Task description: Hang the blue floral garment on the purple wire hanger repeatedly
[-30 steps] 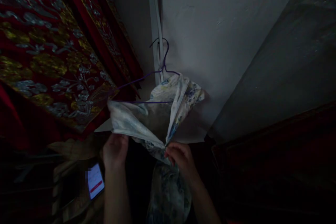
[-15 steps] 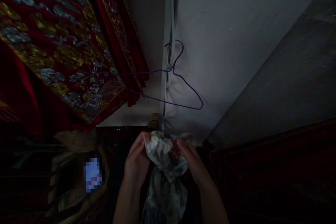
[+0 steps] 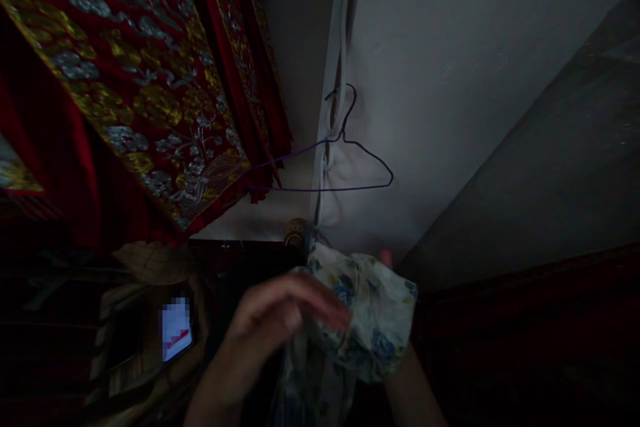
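Cloth: I have the pale cloth [image 3: 377,320] with blue flowers near, at the middle, bunched between both hands, a darker length of it trailing nearer still
Left hand: my left hand [image 3: 287,307] reaches in from the left and lies across the cloth, slightly blurred, its fingers arched and loose, the thumb standing apart from them
Right hand: my right hand [image 3: 403,373] is mostly hidden by the cloth, one fingertip showing past the far edge; I cannot tell whether it grips or whether it is inside or behind
Hanger: beyond the hands I see a bare purple hanger [image 3: 350,189], hung at the white cord [image 3: 343,33] against the wall [image 3: 440,113]
Drape: red, with gold and silver embroidery, the drape [image 3: 165,93] fills my far left
Shoe: a tan shoe [image 3: 295,230] sits just beyond the cloth
Phone: a lit phone [image 3: 176,333] lies near left, its screen partly pixelated
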### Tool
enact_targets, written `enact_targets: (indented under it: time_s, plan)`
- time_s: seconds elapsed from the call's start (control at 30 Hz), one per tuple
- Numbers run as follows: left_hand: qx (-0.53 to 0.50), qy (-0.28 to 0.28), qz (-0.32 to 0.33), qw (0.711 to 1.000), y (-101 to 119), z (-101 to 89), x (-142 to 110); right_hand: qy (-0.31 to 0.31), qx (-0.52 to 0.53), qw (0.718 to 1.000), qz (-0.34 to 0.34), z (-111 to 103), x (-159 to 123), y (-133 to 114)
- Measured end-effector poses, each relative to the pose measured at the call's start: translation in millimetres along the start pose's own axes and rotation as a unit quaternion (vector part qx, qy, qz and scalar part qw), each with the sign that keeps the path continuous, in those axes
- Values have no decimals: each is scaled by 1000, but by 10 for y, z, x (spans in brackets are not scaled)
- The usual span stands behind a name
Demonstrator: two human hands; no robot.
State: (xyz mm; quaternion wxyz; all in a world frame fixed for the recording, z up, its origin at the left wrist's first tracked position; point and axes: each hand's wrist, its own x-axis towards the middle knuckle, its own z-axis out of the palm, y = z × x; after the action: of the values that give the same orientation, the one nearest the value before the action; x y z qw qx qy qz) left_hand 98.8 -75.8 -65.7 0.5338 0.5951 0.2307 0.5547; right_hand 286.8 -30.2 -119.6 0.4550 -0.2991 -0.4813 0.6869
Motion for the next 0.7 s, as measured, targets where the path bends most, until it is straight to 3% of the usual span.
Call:
enact_targets:
  time_s: [0.07, 0.1, 0.13, 0.2, 0.3, 0.4, 0.53, 0.6, 0.7]
  plan:
    - [56, 82, 15, 995, -68, -258, 171, -37, 71, 994, 78, 36, -6, -6]
    - [86, 85, 9, 993, -145, -351, 249, -52, 101, 986, 124, 60, -16, 0]
    - [102, 64, -8, 993, -245, -414, 310, -69, 120, 976, 168, 90, -27, 7]
    - [89, -30, -73, 993, -480, -457, 355, -91, 120, 960, 237, 163, -32, 6]
    - [43, -163, -196, 966, -779, -421, 254, -114, 67, 939, 319, 260, 12, -113]
    - [70, -204, -246, 945, -840, -450, 131, -183, -44, 915, 356, 250, 68, -420]
    - [260, -263, -186, 910, -645, -728, 132, -324, -220, 866, 312, 102, 58, -949]
    - [389, -254, -134, 875, -566, -926, 153, -309, -296, 869, 248, 28, 45, -1172]
    - [525, -230, -106, 813, -536, -1188, 146, -221, -347, 903, 122, -63, 151, -1373]
